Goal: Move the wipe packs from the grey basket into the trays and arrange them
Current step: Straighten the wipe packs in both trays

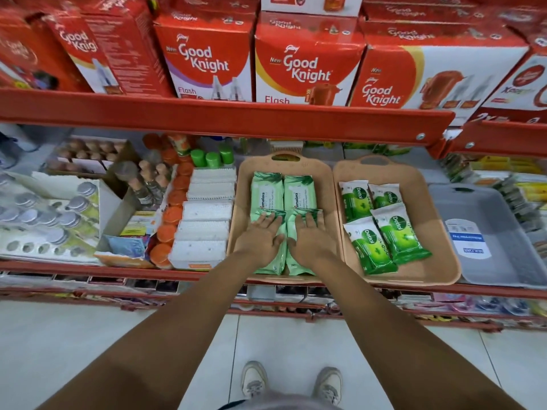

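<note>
Two beige trays stand side by side on the middle shelf. The left tray [240,202] holds several pale green Himalaya wipe packs [282,192] in two columns. My left hand [263,238] and my right hand [309,239] lie flat, fingers spread, on the two front packs, gripping nothing. The right tray [438,247] holds several bright green Dettol wipe packs [384,229], lying slightly askew. The grey basket [503,229] sits to the right of the trays, and only a white and blue label shows inside it.
White boxes [207,214] and orange-capped bottles [174,208] border the left tray. A red shelf edge [225,116] with Good Knight cartons overhangs the trays. Yellow packets [524,190] lie right of the basket. My shoes [291,383] stand on the white tiled floor.
</note>
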`<state>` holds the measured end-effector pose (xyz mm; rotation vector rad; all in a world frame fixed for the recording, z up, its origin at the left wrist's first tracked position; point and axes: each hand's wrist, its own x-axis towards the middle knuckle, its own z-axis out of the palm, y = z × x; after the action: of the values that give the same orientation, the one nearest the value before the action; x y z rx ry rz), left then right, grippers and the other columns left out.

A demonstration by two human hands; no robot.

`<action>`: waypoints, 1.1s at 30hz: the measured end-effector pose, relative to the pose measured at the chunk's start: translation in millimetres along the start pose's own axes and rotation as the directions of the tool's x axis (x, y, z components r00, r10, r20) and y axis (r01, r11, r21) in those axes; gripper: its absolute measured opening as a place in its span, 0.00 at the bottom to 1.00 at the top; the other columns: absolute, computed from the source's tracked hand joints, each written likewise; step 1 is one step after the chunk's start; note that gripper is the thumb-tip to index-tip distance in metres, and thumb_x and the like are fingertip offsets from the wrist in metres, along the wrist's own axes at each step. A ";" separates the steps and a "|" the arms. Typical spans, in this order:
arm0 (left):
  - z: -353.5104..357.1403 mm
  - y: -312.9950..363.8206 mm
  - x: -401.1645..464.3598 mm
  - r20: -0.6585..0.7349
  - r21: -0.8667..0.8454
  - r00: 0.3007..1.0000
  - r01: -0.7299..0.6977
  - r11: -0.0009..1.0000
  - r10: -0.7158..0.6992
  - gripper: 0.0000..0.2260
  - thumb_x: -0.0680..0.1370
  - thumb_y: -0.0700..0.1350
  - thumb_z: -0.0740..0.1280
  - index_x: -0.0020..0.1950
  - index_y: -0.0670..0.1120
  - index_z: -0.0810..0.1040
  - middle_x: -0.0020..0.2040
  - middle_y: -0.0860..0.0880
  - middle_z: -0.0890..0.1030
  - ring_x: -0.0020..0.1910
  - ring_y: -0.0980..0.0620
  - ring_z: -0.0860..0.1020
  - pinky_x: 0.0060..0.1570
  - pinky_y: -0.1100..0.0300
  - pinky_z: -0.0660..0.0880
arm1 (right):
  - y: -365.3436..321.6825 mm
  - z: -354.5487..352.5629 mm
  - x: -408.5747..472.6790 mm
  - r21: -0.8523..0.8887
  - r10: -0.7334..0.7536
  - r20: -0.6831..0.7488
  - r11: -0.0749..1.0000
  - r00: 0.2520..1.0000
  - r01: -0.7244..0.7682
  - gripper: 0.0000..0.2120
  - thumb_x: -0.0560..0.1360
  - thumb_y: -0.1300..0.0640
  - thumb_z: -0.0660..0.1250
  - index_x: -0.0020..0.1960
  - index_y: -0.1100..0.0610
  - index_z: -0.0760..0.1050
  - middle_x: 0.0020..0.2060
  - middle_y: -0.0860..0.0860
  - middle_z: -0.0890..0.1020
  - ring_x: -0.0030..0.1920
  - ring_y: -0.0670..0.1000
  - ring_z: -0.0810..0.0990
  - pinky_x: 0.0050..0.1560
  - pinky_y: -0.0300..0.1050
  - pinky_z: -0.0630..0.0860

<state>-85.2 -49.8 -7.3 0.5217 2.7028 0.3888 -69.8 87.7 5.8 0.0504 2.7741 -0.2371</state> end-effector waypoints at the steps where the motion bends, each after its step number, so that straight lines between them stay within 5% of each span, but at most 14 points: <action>1: 4.0 0.2 -0.9 -0.022 0.008 1.000 0.008 1.000 -0.008 0.24 0.83 0.52 0.48 0.77 0.46 0.50 0.78 0.46 0.51 0.77 0.48 0.47 0.75 0.53 0.49 | 1.4 1.8 0.4 0.009 -0.005 0.005 1.000 1.000 0.005 0.31 0.80 0.46 0.54 0.78 0.56 0.48 0.78 0.56 0.50 0.78 0.60 0.42 0.76 0.52 0.49; 6: 10.2 9.1 -3.7 -0.071 -0.009 0.993 0.093 0.996 -0.094 0.24 0.83 0.52 0.47 0.77 0.45 0.49 0.78 0.45 0.51 0.77 0.48 0.46 0.76 0.54 0.46 | 13.8 -3.4 -1.9 0.089 -0.066 0.009 0.994 0.998 0.065 0.30 0.80 0.47 0.54 0.78 0.54 0.48 0.78 0.55 0.50 0.78 0.59 0.42 0.76 0.51 0.48; 9: -1.2 33.4 -1.7 -0.118 -0.117 0.989 0.071 0.991 -0.085 0.24 0.83 0.51 0.48 0.77 0.42 0.51 0.78 0.43 0.51 0.77 0.46 0.47 0.75 0.54 0.46 | 33.7 -13.5 -19.9 0.243 -0.082 -0.199 0.961 0.977 0.131 0.26 0.80 0.52 0.55 0.77 0.54 0.55 0.77 0.56 0.58 0.77 0.56 0.52 0.73 0.52 0.59; 13: -4.1 96.1 5.6 -0.225 -0.172 0.971 -0.115 0.978 0.075 0.24 0.82 0.48 0.52 0.76 0.43 0.55 0.78 0.44 0.55 0.77 0.46 0.51 0.75 0.52 0.54 | 98.7 -22.0 -44.1 0.315 0.094 -0.410 0.948 0.907 0.044 0.23 0.79 0.56 0.56 0.73 0.56 0.63 0.73 0.56 0.67 0.72 0.56 0.66 0.67 0.53 0.70; 17: 14.1 170.2 24.9 -0.062 -0.133 0.986 -0.160 0.978 0.153 0.25 0.80 0.45 0.54 0.77 0.43 0.53 0.78 0.45 0.52 0.77 0.47 0.50 0.73 0.50 0.57 | 166.0 -28.4 -41.2 0.217 0.148 -0.278 0.972 0.949 -0.088 0.24 0.80 0.60 0.55 0.75 0.60 0.59 0.75 0.58 0.61 0.76 0.56 0.59 0.72 0.53 0.64; 21: 36.7 214.2 56.9 0.174 -0.030 0.985 -0.012 0.999 0.017 0.28 0.80 0.47 0.53 0.77 0.43 0.46 0.79 0.45 0.45 0.77 0.49 0.46 0.75 0.47 0.47 | 202.5 -22.3 -18.9 0.024 0.061 -0.121 0.998 0.991 -0.059 0.27 0.81 0.61 0.52 0.78 0.58 0.47 0.79 0.54 0.50 0.78 0.52 0.46 0.76 0.52 0.56; 26: 58.5 228.4 74.2 0.187 0.099 0.974 0.113 0.989 -0.130 0.28 0.81 0.47 0.49 0.76 0.40 0.39 0.78 0.43 0.39 0.77 0.47 0.41 0.75 0.48 0.41 | 220.3 -15.9 -2.6 -0.113 -0.047 -0.057 0.993 0.997 0.040 0.29 0.80 0.61 0.50 0.78 0.58 0.42 0.79 0.53 0.46 0.78 0.51 0.43 0.78 0.48 0.48; 33: 82.7 223.0 78.7 0.153 0.088 0.980 0.117 0.989 -0.130 0.30 0.82 0.53 0.48 0.75 0.40 0.36 0.77 0.43 0.35 0.76 0.48 0.37 0.75 0.50 0.43 | 229.5 -12.5 -12.9 0.021 -0.019 -0.055 1.000 0.998 0.020 0.27 0.82 0.53 0.46 0.78 0.58 0.43 0.79 0.53 0.45 0.78 0.50 0.45 0.76 0.46 0.48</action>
<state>-53.1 197.5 -31.1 0.3858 2.5873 0.1994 -47.2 315.9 -14.4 0.0363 2.8277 -0.2748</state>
